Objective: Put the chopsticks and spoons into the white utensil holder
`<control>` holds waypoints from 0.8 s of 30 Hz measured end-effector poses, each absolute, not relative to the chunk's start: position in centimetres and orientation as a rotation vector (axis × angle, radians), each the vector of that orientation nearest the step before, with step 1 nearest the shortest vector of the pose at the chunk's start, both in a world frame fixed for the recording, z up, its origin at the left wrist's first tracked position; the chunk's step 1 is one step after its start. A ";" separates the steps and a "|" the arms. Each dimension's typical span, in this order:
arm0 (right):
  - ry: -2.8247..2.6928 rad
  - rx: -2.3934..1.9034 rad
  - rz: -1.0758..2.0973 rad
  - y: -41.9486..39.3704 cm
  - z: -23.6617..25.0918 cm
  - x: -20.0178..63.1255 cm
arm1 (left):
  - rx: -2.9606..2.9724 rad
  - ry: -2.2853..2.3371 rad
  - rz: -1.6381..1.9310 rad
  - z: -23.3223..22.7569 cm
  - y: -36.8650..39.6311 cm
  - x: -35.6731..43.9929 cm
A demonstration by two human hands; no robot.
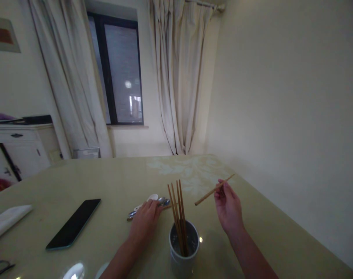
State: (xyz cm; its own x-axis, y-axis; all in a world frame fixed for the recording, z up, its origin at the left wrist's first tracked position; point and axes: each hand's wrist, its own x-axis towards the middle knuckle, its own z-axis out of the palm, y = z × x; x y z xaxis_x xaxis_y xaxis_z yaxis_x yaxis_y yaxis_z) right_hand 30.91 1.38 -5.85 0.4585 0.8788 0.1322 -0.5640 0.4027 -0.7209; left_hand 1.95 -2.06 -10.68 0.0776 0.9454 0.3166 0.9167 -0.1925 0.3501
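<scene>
My right hand pinches a wooden chopstick in the air, right of the cup. The chopstick slants, its thin end up to the right. My left hand lies over a small pile of cutlery on the table, its fingers curled together and partly hidden. A white spoon and metal spoons show beyond the fingers, and a chopstick's ends seem to stick out on both sides. Between my hands stands a light-coloured cup with several chopsticks upright in it, leaning slightly left.
A dark-screened phone lies on the greenish table, left of my hands. Farther left is a white object, with a dark cord-like item below it. White shiny items sit at the front edge. A wall borders the right side.
</scene>
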 end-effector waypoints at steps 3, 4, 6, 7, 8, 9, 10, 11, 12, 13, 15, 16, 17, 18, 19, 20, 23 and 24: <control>-0.571 -0.618 1.090 0.5 -5.4 30.2 | 2.297 1.965 0.671 -11.0 -2.2 2.2; -0.594 -0.619 1.129 0.1 -5.3 29.7 | 2.307 1.965 0.649 -11.1 -2.2 2.2; -0.653 -0.622 1.200 -0.7 -5.1 28.7 | 2.322 1.960 0.608 -11.1 -2.1 2.2; -0.679 -0.622 1.232 -1.0 -5.0 28.2 | 2.328 1.961 0.591 -11.2 -2.1 2.1; -0.700 -0.621 1.261 -1.3 -5.0 27.8 | 2.333 1.969 0.575 -11.1 -2.1 2.1; -0.718 -0.619 1.287 -1.6 -5.1 27.5 | 2.338 1.981 0.562 -11.1 -2.0 2.0; -0.736 -0.619 1.310 -1.8 -5.2 27.3 | 2.342 1.995 0.551 -11.1 -2.0 2.1; -0.757 -0.621 1.326 -1.9 -5.3 27.1 | 2.343 2.008 0.543 -11.0 -2.0 2.1; -0.786 -0.625 1.333 -2.0 -5.4 26.9 | 2.341 2.014 0.536 -11.0 -2.0 2.2; -0.827 -0.634 1.332 -2.1 -5.6 26.8 | 2.330 2.011 0.537 -11.0 -2.0 2.3; -0.942 -0.665 1.303 -2.1 -5.8 26.8 | 2.271 1.976 0.572 -10.8 -2.0 2.5; -1.015 -0.690 1.280 -2.2 -5.9 26.8 | 2.225 1.946 0.607 -10.8 -2.1 2.6; -1.095 -0.721 1.253 -2.2 -5.9 26.8 | 2.169 1.912 0.652 -10.7 -2.2 2.7; -1.174 -0.754 1.225 -2.2 -5.8 26.8 | 2.110 1.874 0.712 -10.6 -2.3 2.8; -1.245 -0.785 1.199 -2.3 -5.7 26.8 | 2.057 1.830 0.787 -10.5 -2.4 2.9; -1.304 -0.811 1.181 -2.4 -5.6 26.8 | 2.011 1.779 0.872 -10.4 -2.5 3.0; -1.408 -0.853 1.173 -2.5 -5.5 26.7 | 1.917 1.590 1.143 -10.2 -2.7 3.6; -1.423 -0.859 1.183 -2.5 -5.5 26.5 | 1.895 1.528 1.212 -10.2 -2.8 3.8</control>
